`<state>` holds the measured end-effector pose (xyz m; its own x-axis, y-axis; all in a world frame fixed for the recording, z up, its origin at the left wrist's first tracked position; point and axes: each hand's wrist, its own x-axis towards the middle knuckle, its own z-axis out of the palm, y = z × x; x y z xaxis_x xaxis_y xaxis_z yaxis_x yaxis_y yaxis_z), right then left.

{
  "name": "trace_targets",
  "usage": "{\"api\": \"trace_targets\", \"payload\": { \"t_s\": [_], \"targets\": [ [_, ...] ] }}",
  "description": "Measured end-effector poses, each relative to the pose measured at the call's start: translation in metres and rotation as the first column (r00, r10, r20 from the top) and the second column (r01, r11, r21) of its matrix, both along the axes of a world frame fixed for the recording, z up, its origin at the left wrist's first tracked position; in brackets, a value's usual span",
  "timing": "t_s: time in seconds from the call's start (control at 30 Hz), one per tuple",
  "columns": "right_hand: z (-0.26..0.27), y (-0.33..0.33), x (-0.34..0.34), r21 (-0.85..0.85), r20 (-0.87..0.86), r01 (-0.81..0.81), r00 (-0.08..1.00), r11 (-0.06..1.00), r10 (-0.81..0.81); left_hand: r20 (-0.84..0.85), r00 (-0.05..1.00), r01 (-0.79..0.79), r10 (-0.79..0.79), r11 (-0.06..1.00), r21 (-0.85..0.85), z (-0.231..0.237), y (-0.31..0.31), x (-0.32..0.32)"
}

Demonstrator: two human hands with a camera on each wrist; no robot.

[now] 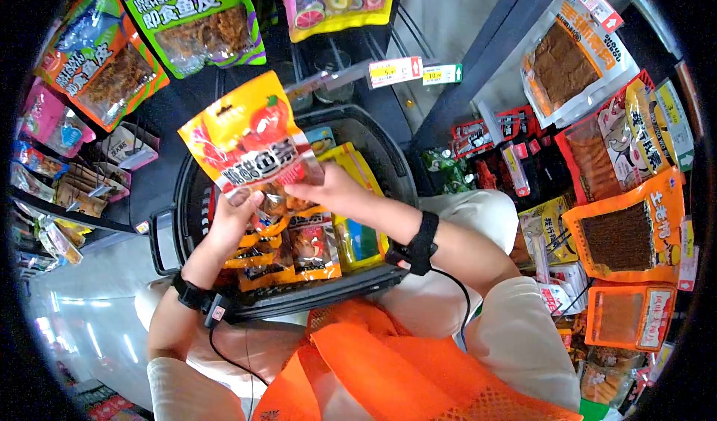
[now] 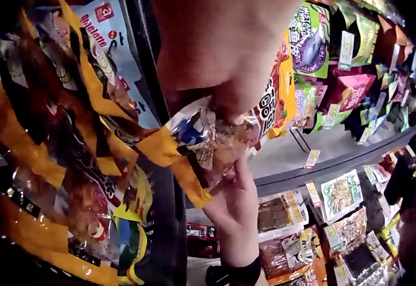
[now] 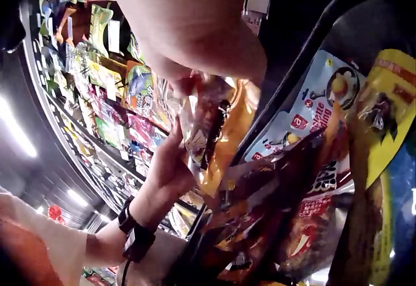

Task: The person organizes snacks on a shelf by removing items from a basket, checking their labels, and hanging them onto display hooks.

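The basket [image 1: 317, 296] was part-filled with packs [image 1: 314, 253]. Over the basket, the bag [image 1: 250, 133] was held with its printed face showing. Its lower part was gripped by the left hand [image 1: 235, 219] and right hand [image 1: 336, 189], pinched under both thumbs; whether the hidden fingers were spread could not be told. Light, even pressure at both sides was judged best, lest the bag be creased or its contents crushed.
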<state>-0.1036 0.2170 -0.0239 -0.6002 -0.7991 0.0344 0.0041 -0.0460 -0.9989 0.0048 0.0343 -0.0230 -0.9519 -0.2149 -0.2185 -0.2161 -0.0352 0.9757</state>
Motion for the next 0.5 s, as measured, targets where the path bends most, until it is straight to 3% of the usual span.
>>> {"api": "trace_targets", "payload": {
  "t_s": [0.03, 0.07, 0.13, 0.17, 0.2, 0.23, 0.27, 0.3, 0.33, 0.37, 0.4, 0.47, 0.5],
  "targets": [
    [0.008, 0.002, 0.003, 0.000, 0.038, -0.021, 0.999, 1.000, 0.021, -0.033, 0.998, -0.051, 0.052, 0.999, 0.014, 0.006, 0.006, 0.001],
    [0.001, 0.000, 0.003, -0.050, -0.051, 0.039, 0.998, 0.998, -0.042, -0.045, 0.995, -0.093, 0.093, 0.996, -0.008, 0.017, 0.015, 0.001],
    [0.013, 0.007, 0.002, -0.020, -0.022, 0.134, 0.991, 0.991, -0.135, -0.016, 0.998, -0.056, 0.055, 0.997, -0.056, 0.036, 0.021, -0.001],
    [0.017, 0.008, -0.004, -0.049, -0.053, 0.126, 0.990, 0.991, -0.129, -0.044, 0.999, 0.017, -0.025, 0.985, -0.171, 0.042, 0.016, -0.005],
    [0.020, 0.010, -0.014, -0.202, -0.060, 0.301, 0.946, 0.932, -0.319, -0.061, 0.993, 0.084, -0.106, 0.954, -0.287, 0.049, 0.012, -0.012],
    [0.033, 0.015, -0.023, -0.350, -0.031, 0.453, 0.869, 0.820, -0.494, -0.296, 0.947, 0.040, -0.125, 0.960, -0.278, 0.066, 0.021, -0.022],
    [0.050, 0.033, -0.037, -0.288, 0.048, 0.494, 0.863, 0.821, -0.502, -0.514, 0.847, 0.006, -0.140, 0.967, -0.254, 0.084, 0.036, -0.034],
    [0.067, 0.040, -0.052, -0.340, 0.161, 0.599, 0.797, 0.725, -0.582, -0.539, 0.812, 0.099, -0.222, 0.964, -0.247, 0.110, 0.042, -0.045],
    [0.083, 0.045, -0.070, -0.493, 0.200, 0.651, 0.730, 0.577, -0.653, -0.600, 0.762, 0.036, -0.242, 0.942, -0.334, 0.132, 0.052, -0.056],
    [0.100, 0.053, -0.086, -0.585, 0.240, 0.690, 0.650, 0.427, -0.721, -0.629, 0.704, -0.076, -0.329, 0.846, -0.528, 0.157, 0.061, -0.068],
    [0.103, 0.065, -0.110, -0.620, 0.299, 0.704, 0.620, 0.346, -0.726, -0.591, 0.633, -0.269, -0.500, 0.574, -0.773, 0.188, 0.071, -0.080],
    [0.117, 0.087, -0.138, -0.685, 0.239, 0.684, 0.536, 0.250, -0.810, -0.573, 0.512, -0.425, -0.640, 0.391, -0.816, 0.232, 0.100, -0.107],
    [0.120, 0.095, -0.147, -0.664, 0.178, 0.704, 0.477, 0.253, -0.861, -0.549, 0.465, -0.505, -0.695, 0.301, -0.809, 0.254, 0.116, -0.120]
  ]
}}
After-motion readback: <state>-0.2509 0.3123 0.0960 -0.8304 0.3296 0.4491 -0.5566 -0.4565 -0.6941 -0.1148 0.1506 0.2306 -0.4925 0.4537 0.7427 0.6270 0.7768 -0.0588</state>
